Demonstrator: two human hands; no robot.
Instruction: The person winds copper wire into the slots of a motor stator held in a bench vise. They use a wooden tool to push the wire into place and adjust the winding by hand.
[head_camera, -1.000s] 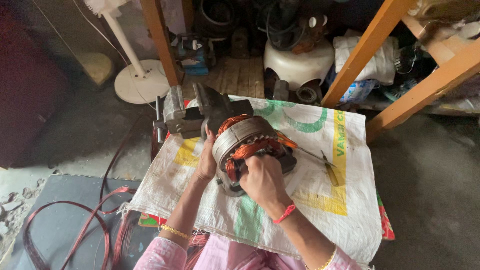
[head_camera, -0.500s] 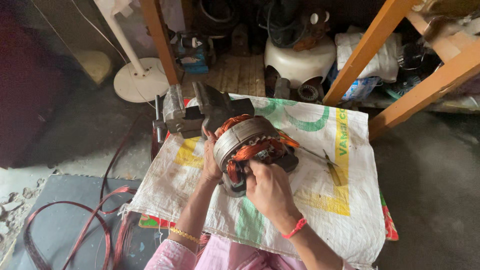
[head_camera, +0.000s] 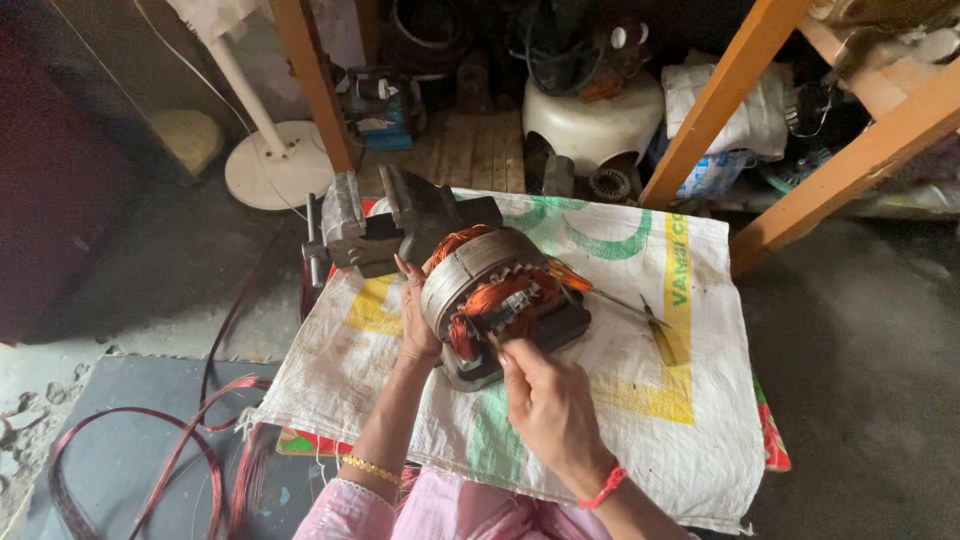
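Left hand (head_camera: 415, 320): cupped against the side of the motor stator (head_camera: 500, 300), steadying it.
Right hand (head_camera: 545, 400): fingertips pinched at the stator's copper windings (head_camera: 490, 300).
Stator: lying tilted on a white woven sack (head_camera: 640, 400).
Vise (head_camera: 390, 220): just behind the stator.
Screwdriver (head_camera: 655, 335): on the sack, right of the stator.

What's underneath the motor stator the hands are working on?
The stator rests on a white woven sack spread over a low surface. A red patterned edge peeks out below; the surface itself is covered.

Left hand (head_camera: 415, 318): fingers extended upward, palm pressed flat to the left side of the motor stator (head_camera: 495, 300). Right hand (head_camera: 545, 400): just below the stator, fingers pinched together at its front face. Both forearms raised.
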